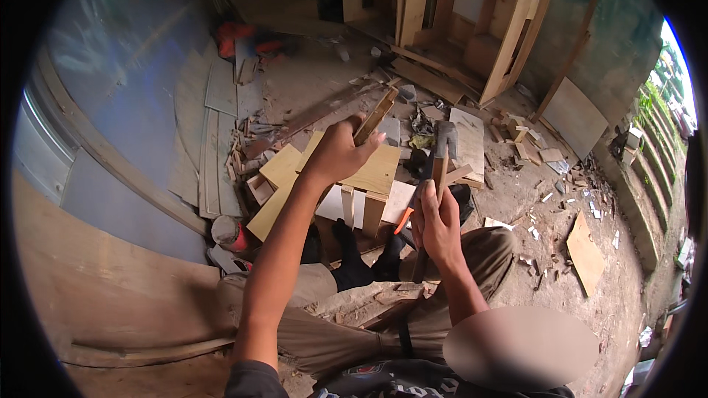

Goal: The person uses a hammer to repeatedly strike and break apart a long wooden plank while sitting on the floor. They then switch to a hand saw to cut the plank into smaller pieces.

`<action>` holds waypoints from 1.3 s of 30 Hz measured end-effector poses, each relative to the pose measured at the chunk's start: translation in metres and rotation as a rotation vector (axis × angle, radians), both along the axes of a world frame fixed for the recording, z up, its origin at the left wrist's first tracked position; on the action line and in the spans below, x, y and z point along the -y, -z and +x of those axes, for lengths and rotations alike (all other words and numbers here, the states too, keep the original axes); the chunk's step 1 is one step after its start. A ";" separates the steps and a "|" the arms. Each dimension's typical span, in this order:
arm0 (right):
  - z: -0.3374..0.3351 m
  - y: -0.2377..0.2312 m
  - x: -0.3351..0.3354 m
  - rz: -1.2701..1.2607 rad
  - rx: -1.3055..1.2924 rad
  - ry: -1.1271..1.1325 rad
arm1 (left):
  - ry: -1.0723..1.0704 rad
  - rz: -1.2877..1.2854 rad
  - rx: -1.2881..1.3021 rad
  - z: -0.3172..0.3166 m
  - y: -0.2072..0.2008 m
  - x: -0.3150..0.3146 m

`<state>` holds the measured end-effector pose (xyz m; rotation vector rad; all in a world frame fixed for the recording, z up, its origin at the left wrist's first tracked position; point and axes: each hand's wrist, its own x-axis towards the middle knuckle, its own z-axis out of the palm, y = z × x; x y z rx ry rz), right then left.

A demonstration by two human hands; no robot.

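Note:
My left hand (pixel 341 150) is raised over a low wooden box-like piece (pixel 372 171), its fingers wrapped round a short wooden strip (pixel 377 112) that slants up and away. To the right, my right hand (pixel 438 222) grips a hammer (pixel 440 169) by its wooden handle. The grey hammer head points up, and the lower end of the handle runs below my fist. The two tools are apart from each other. Just left of my right hand lies a tool with an orange handle (pixel 403 220), partly hidden. Small wooden legs (pixel 348 205) show under the box's top.
Flat boards (pixel 280 168) lie left of the box, near a red and white can (pixel 228 233). Wood scraps and chips litter the dirt floor, with a loose plywood piece (pixel 584 254) at right. A tall wooden frame (pixel 509 37) stands at the back. A bluish wall panel (pixel 122 118) bounds the left.

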<state>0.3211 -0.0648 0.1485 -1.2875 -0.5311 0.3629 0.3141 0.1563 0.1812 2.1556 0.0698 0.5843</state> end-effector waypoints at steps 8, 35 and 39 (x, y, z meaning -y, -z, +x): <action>0.020 0.041 0.020 -0.170 -0.087 -0.012 | 0.001 -0.225 -0.304 0.012 0.104 -0.001; 0.020 0.020 -0.008 -0.425 0.625 0.406 | -0.223 -0.006 -0.040 -0.005 0.055 0.034; 0.023 0.023 -0.008 -0.417 0.624 0.355 | -0.196 -0.028 -0.074 -0.006 0.062 0.028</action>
